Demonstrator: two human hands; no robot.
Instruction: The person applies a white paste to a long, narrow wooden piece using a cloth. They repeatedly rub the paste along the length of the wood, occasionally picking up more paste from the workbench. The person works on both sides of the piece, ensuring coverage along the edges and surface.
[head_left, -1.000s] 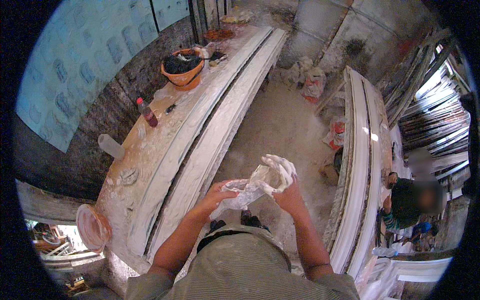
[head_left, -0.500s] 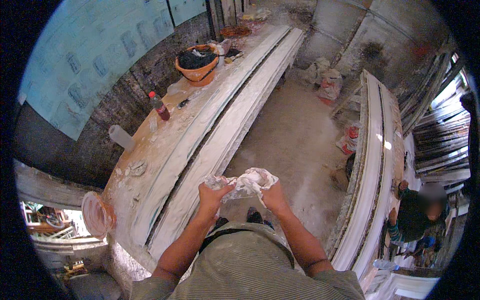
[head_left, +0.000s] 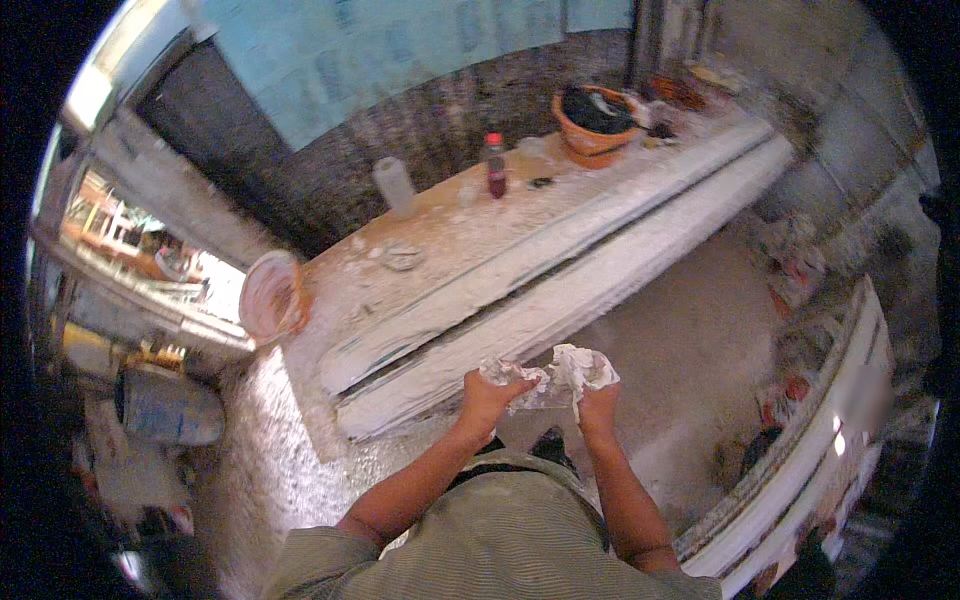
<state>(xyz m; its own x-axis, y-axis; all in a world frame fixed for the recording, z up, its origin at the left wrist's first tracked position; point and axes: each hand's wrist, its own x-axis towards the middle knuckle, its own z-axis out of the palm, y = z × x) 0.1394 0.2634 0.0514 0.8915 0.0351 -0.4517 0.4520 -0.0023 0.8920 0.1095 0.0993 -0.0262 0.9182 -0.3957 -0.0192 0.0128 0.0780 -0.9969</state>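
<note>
A crumpled, thin sheet smeared with white paste is stretched between my two hands, in front of my waist. My left hand grips one bunched end, its thumb pressed over it. At the other end my right hand is closed, and a thicker wad of the sheet folds over the fingers. Whether the sheet is plastic or cloth I cannot tell. Just beyond my hands, two long white moulding strips run side by side along a bench, a dark gap between them.
On the wooden bench stand an orange bucket with a black lining, a bottle of dark red drink, a whitish container and a paste-coated tub. To the right is another bench with white strips. A blue drum stands left.
My view has swung to the left, bringing the doorway side and drum further in. Both hands still hold the sheet, which now hangs in a slightly different fold.
</note>
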